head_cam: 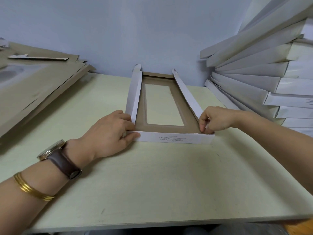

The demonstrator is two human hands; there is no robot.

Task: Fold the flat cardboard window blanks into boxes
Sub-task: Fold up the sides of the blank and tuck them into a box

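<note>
A half-folded window box (162,128) lies on the table in front of me, brown inside with a clear rectangular window. Its two long white side walls stand up, and the near white end wall with small print is raised. My left hand (111,133) grips the near left corner, thumb on the end wall, fingers at the left side wall. At the near right corner, the fingers of my right hand (213,120) pinch the cardboard.
A pile of flat brown blanks (39,85) lies at the left, partly overhanging the pale green table (152,184). Finished white boxes (264,72) are stacked high at the right against the wall. The table's front edge runs along the bottom.
</note>
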